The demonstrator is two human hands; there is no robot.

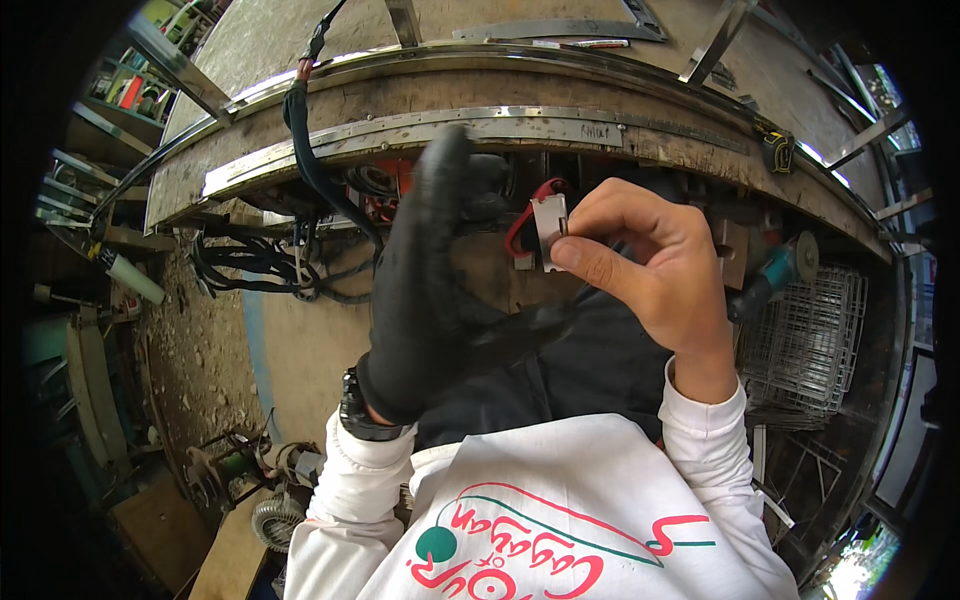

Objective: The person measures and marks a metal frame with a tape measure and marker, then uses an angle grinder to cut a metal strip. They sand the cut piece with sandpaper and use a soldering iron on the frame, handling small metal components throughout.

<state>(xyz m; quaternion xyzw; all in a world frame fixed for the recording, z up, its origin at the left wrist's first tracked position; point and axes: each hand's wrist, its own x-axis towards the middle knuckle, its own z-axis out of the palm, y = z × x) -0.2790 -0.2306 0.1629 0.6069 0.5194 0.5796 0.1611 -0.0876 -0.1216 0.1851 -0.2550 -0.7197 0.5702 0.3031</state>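
Observation:
My right hand (645, 255), bare, pinches a small flat silver metal plate (547, 222) between thumb and fingertips. The plate is held upright, above my lap and in front of the bench edge. My left hand (425, 290) wears a black glove and is slightly smeared by motion. Its fingers point up toward the bench, and its thumb stretches right toward the plate without reaching it. Nothing shows in that hand. Just behind the plate is a curved red handle or strap (518, 232), partly hidden.
The wooden bench (400, 140) carries a long metal strip (520, 127), a metal frame and a yellow-black tape measure (778, 150). A dark cable (310, 150) hangs over its edge at left. An angle grinder (775, 275) and wire racks (805, 340) stand right; machinery (235, 465) sits lower left.

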